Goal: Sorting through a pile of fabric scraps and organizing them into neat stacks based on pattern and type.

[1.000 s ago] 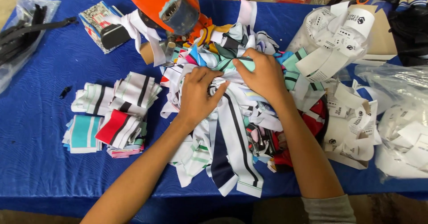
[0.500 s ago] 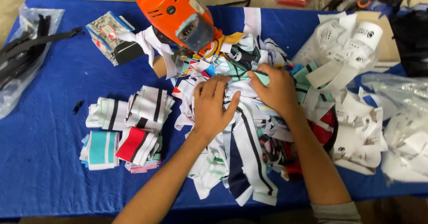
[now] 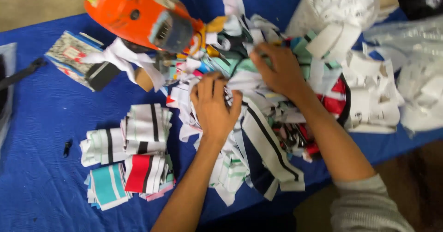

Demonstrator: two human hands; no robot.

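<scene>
Left hand (image 3: 214, 109) flat, fingers spread, pressing on the scrap heap (image 3: 258, 116) at table (image 3: 37, 135) centre; right hand (image 3: 281, 70) curled, pinching strips. Best to pin firmly, pull one strip free, keep clear of the sorted stacks (image 3: 134, 153).

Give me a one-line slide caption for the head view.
Left hand and right hand dig into a loose pile of striped fabric strips on a blue table, sorted stacks beside.
</scene>
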